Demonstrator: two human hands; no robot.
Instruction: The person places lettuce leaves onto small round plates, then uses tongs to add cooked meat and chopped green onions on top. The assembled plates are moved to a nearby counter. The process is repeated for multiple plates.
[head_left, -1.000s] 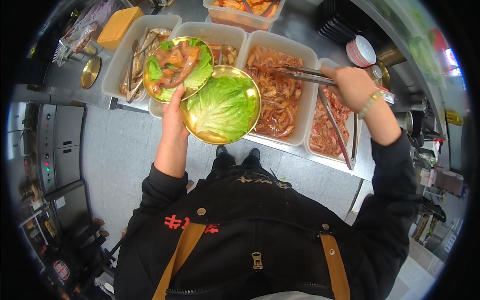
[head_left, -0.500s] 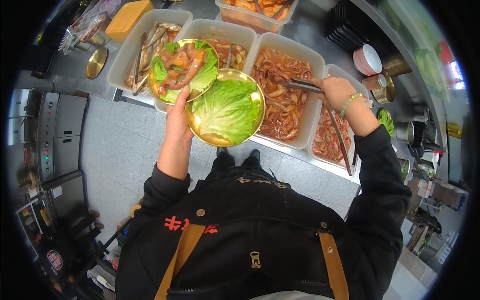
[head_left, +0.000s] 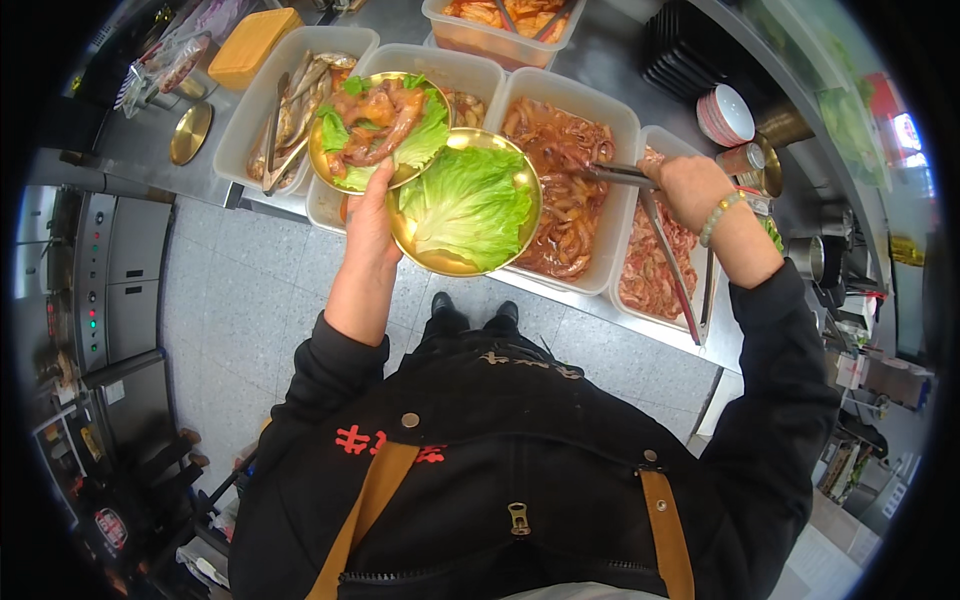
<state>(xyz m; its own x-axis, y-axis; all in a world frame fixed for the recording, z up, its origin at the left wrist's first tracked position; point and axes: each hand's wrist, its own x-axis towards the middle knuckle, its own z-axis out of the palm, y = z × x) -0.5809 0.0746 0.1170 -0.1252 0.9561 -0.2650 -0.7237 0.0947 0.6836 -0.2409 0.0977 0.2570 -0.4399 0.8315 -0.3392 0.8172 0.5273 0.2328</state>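
Observation:
My left hand [head_left: 372,235] grips two gold plates side by side. The left plate [head_left: 318,168] carries lettuce and glossy, sauce-coated strips [head_left: 375,135], while the right plate [head_left: 432,262] bears only lettuce leaf [head_left: 465,205]. My right hand [head_left: 695,190], with a beaded bracelet at the wrist, is closed around metal tongs [head_left: 622,174]. Their tips reach into a translucent tub [head_left: 617,240] of strips in red-brown sauce [head_left: 560,170]; I cannot tell what the tips grasp. Below my right hand, another pair of tongs [head_left: 672,265] leans in a tub of thin red meat slices [head_left: 650,275].
A fish tub [head_left: 240,135] with tongs stands at the left, beside a partly hidden tub [head_left: 470,62]. At the back is an orange-red food tub [head_left: 490,45]. Black trays [head_left: 690,60] and white-red bowls [head_left: 727,115] are stacked right. A steel cabinet [head_left: 130,270] stands left.
Both plates have shifted slightly right and up with my left hand. My right hand and its tongs have moved a little right, with the tips still in the sauced strips.

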